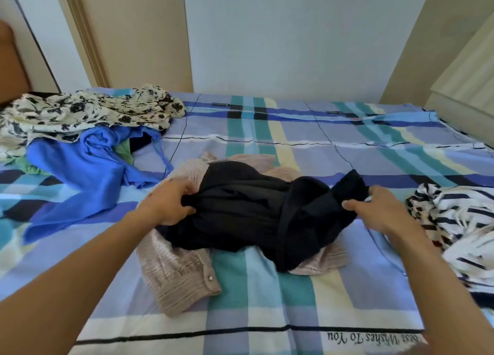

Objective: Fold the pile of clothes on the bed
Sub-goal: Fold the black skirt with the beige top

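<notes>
A crumpled black garment [248,210] lies in the middle of the bed on top of a pale pink knitted cardigan [179,274]. My left hand [169,202] grips the black garment's left edge. My right hand [374,207] pinches its right end between thumb and fingers. To the left lies a pile with a bright blue garment [88,173], a cream garment with black flowers [80,111] and a bit of green cloth [124,151]. A white garment with dark stripes [459,221] is bunched at the right.
The bed carries a checked sheet [267,301] in blue, teal and cream, with printed words near its front edge. A pale wall [294,34] stands behind the bed, a beige door frame [88,34] at the left and beige furniture [465,82] at the right.
</notes>
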`<action>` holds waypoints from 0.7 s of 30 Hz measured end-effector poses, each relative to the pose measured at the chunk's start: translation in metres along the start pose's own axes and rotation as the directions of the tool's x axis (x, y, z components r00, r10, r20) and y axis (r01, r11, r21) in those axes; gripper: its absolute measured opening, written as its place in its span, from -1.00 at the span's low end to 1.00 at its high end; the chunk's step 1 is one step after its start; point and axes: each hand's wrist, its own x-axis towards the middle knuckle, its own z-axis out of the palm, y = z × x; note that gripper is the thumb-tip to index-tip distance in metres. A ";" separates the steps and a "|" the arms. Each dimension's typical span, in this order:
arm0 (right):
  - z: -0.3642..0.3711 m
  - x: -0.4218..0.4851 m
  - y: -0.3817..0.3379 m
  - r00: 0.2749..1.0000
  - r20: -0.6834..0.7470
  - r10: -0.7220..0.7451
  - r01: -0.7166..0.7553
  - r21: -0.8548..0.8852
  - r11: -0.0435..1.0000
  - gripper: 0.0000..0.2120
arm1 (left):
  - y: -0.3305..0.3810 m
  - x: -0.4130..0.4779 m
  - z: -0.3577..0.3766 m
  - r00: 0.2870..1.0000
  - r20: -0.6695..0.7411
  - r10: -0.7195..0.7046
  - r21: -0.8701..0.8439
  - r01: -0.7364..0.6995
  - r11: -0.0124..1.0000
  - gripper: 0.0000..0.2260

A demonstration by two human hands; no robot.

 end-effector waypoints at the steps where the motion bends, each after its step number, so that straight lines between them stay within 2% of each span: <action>1: 0.006 -0.002 -0.002 0.990 -0.125 -0.071 0.059 -0.102 0.993 -0.44 | 0.000 -0.001 0.005 1.000 -0.002 -0.004 0.047 0.004 0.999 -0.54; 3: 0.019 -0.021 -0.019 0.884 -0.359 -0.298 0.300 -0.053 0.953 -0.43 | 0.006 -0.001 0.013 0.997 -0.043 -0.068 0.088 0.072 0.993 -0.28; 4: 0.028 -0.032 -0.030 0.829 -0.371 -0.419 0.458 0.019 0.889 -0.46 | 0.013 -0.003 0.017 0.990 -0.098 -0.105 0.102 0.115 0.988 -0.25; 5: 0.040 -0.043 -0.040 0.794 -0.270 -0.544 0.581 0.078 0.810 -0.47 | 0.021 -0.005 0.021 0.980 -0.169 -0.107 0.127 0.130 0.983 -0.28; 6: 0.056 -0.053 -0.047 0.762 -0.074 -0.643 0.647 0.073 0.759 -0.41 | 0.031 -0.007 0.024 0.969 -0.239 -0.061 0.142 0.097 0.985 -0.31; 7: 0.075 -0.059 -0.051 0.712 0.144 -0.687 0.698 -0.037 0.715 -0.28 | 0.040 -0.011 0.025 0.964 -0.267 0.009 0.113 0.022 0.993 -0.34; 8: 0.095 -0.061 -0.051 0.675 0.306 -0.671 0.735 -0.200 0.649 -0.13 | 0.047 -0.012 0.025 0.965 -0.248 0.083 0.039 -0.075 0.996 -0.36; 9: 0.112 -0.060 -0.049 0.681 0.380 -0.626 0.732 -0.357 0.580 -0.06 | 0.052 -0.013 0.023 0.971 -0.195 0.142 -0.050 -0.154 0.987 -0.37; 10: 0.120 -0.057 -0.048 0.713 0.359 -0.603 0.697 -0.457 0.552 -0.11 | 0.051 -0.012 0.023 0.977 -0.123 0.175 -0.102 -0.188 0.977 -0.37; 11: 0.120 -0.050 -0.049 0.737 0.295 -0.608 0.664 -0.482 0.571 -0.27 | 0.048 -0.012 0.024 0.982 -0.046 0.186 -0.086 -0.189 0.978 -0.33; 13: 0.110 -0.036 -0.051 0.739 0.175 -0.651 0.667 -0.330 0.668 -0.55 | 0.033 -0.011 0.028 0.991 0.035 0.130 0.049 -0.131 0.990 -0.12; 15: 0.091 -0.027 -0.053 0.746 0.054 -0.663 0.665 -0.083 0.742 -0.55 | 0.021 -0.012 0.029 0.997 0.053 0.055 0.087 -0.060 0.994 -0.02; 17: 0.075 -0.024 -0.052 0.733 -0.062 -0.677 0.679 0.118 0.725 -0.54 | 0.016 -0.007 0.030 0.998 0.020 0.061 -0.025 -0.060 0.998 -0.10; 21: 0.049 -0.027 -0.053 0.751 -0.256 -0.609 0.661 0.277 0.698 -0.57 | 0.028 -0.003 0.012 0.958 -0.074 0.277 -0.152 -0.285 0.946 -0.27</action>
